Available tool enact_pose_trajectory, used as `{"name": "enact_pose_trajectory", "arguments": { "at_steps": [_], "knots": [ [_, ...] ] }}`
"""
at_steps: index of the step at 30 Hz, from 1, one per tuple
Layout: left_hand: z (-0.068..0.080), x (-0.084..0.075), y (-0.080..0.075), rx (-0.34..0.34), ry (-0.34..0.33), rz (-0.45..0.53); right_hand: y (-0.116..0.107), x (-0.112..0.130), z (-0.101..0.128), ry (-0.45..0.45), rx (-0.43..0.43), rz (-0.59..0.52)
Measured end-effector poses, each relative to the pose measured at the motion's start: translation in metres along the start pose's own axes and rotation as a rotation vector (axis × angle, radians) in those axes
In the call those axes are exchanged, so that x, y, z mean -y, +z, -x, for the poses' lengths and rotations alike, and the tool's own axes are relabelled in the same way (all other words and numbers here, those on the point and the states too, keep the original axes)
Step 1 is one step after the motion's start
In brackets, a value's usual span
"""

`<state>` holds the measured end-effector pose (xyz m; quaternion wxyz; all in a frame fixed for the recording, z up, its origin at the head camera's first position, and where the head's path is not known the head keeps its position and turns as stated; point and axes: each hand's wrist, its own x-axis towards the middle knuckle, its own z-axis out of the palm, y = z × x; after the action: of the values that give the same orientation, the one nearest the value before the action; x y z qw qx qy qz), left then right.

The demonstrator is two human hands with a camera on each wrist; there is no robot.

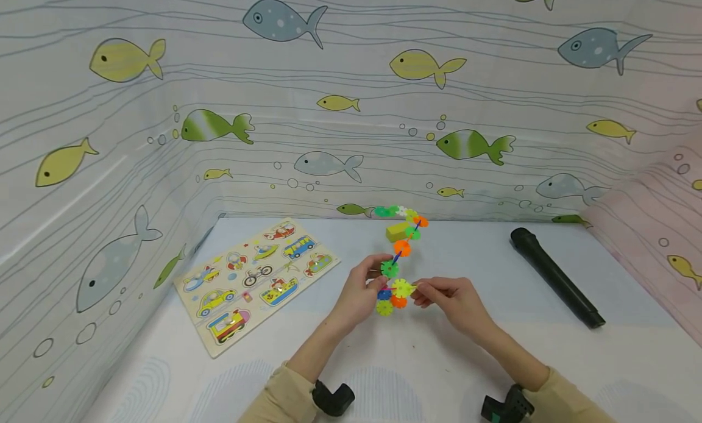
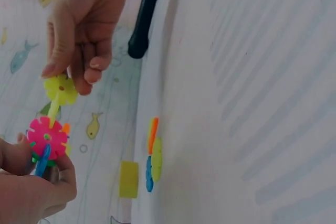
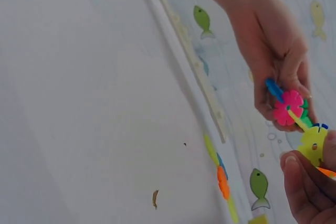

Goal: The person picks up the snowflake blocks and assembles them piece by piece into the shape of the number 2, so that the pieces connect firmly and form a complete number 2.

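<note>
A chain of slotted plastic snowflake discs in mixed colours stands out from my left hand [image 1: 359, 295], which grips it near a green disc [image 1: 389, 269]. A pink disc [image 2: 47, 137] sits at the held end, with a blue disc [image 2: 43, 160] slotted into it, in the left wrist view. Thumb and fingers of my right hand [image 1: 457, 301] pinch a yellow disc [image 3: 313, 145], joined to the pink one by an edge-on yellow disc [image 2: 53, 109]. Below the hands a yellow-green disc [image 1: 385, 308], an orange disc [image 1: 399, 302] and a blue disc [image 2: 149, 174] lie on the table.
A wooden vehicle puzzle board [image 1: 258, 283] lies to the left. On the right is a black cylindrical stick [image 1: 556, 277]. A yellow block [image 1: 397, 231] rests behind the hands. Fish-patterned cloth walls [image 1: 351, 136] enclose the white table [image 1: 466, 374].
</note>
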<state>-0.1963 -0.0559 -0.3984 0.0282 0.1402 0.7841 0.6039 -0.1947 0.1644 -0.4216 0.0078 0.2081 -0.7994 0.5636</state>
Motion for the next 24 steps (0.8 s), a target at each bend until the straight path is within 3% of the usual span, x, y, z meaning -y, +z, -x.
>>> {"name": "enact_pose_trajectory", "arguments": {
  "at_steps": [24],
  "knots": [
    [0.0014, 0.0007, 0.0029, -0.012, -0.012, 0.018, 0.0084, 0.0009, 0.0031, -0.093, -0.060, 0.027]
  ]
}}
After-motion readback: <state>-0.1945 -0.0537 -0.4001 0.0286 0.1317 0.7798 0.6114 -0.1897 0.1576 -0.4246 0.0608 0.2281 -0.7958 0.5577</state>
